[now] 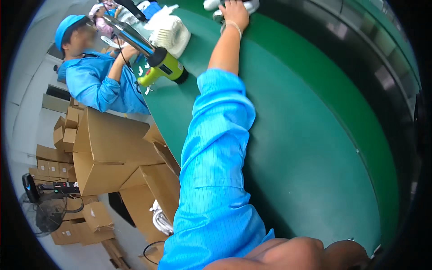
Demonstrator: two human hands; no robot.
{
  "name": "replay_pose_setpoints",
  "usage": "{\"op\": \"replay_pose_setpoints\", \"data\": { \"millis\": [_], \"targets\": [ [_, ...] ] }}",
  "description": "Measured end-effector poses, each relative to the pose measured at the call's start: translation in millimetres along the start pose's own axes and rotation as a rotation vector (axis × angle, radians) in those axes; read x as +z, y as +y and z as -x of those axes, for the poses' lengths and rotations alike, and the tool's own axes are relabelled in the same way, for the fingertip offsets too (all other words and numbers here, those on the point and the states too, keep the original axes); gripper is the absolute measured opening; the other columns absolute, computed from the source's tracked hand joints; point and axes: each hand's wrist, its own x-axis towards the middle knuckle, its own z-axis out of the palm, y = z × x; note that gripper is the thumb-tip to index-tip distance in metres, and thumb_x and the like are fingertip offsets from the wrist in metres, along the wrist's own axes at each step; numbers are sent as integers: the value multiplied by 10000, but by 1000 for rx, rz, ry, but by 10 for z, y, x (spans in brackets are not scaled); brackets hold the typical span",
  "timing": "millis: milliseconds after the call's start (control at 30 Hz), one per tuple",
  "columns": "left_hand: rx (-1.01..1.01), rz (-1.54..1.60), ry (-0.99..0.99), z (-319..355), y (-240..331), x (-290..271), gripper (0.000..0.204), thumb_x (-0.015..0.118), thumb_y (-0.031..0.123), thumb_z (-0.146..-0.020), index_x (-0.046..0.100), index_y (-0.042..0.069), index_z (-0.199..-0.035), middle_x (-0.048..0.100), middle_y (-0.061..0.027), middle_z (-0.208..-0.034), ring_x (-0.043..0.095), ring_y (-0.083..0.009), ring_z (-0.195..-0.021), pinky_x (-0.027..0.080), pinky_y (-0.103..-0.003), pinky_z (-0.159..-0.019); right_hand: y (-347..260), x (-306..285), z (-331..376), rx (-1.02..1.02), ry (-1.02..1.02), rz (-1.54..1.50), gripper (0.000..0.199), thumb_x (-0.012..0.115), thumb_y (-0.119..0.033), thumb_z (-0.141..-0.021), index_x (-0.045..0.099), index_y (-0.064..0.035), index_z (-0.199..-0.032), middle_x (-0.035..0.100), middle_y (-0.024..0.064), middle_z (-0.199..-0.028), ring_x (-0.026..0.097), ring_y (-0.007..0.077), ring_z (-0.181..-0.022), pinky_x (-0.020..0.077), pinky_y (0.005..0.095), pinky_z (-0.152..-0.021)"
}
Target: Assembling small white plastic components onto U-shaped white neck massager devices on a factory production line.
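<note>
My left hand (pixel 235 16) is stretched far across to the top edge of the view. Its fingers are bent over a glossy white-and-grey rounded part (pixel 251 5), which the edge of the view partly cuts off. My right hand (pixel 306 254) is low and very close, at the bottom right. Its fingers look curled, and whatever they may hold is hidden. A yellow-green heat gun (pixel 167 67) with a long metal nozzle lies on the green work surface (pixel 297 148), left of my reaching arm.
A white ribbed housing (pixel 173 33) stands behind the heat gun. A co-worker in blue (pixel 101 81) works at the far left. Open cardboard boxes (pixel 119 148) crowd the table's left edge, one with a white hose-like coil (pixel 161 219) inside. A black fan (pixel 50 213) stands at lower left.
</note>
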Motion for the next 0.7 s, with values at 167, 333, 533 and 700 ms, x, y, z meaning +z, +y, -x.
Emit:
{"op": "replay_pose_setpoints", "data": {
  "millis": [167,333,533,700],
  "targets": [
    [197,436,375,586,276,-690,550,747,253,-684,489,18,-1109,540,-139,-991,517,-327,-931,379,-434,-817,-57,-111,28,-5,42,-73,536,354,-315,-984,437,147,-1242,588,280,-1116,589,365,-1018,455,442,-917],
    [316,820,522,1194,1026,-2354,699,807,234,-604,449,40,-1172,552,-145,-948,562,-315,-802,458,-398,-673,118,10,-73,-467,94,-320,533,424,-373,-938,532,79,-1199,601,271,-1076,585,402,-976,461,438,-884],
    [155,1238,376,2069,1819,-3678,579,780,147,-623,488,40,-1112,575,-131,-939,604,-305,-806,508,-356,-700,217,-19,-33,-426,-102,-22,302,452,-130,-897,562,51,-1111,556,192,-1145,523,341,-1030,403,404,-920],
    [-104,1491,311,2584,1974,-4209,519,718,36,-692,463,-18,-1141,553,-122,-1006,588,-198,-890,497,-314,-775,44,18,-152,-342,-18,-268,154,571,9,-770,630,19,-913,643,151,-938,587,313,-880,468,372,-806]
  ]
}}
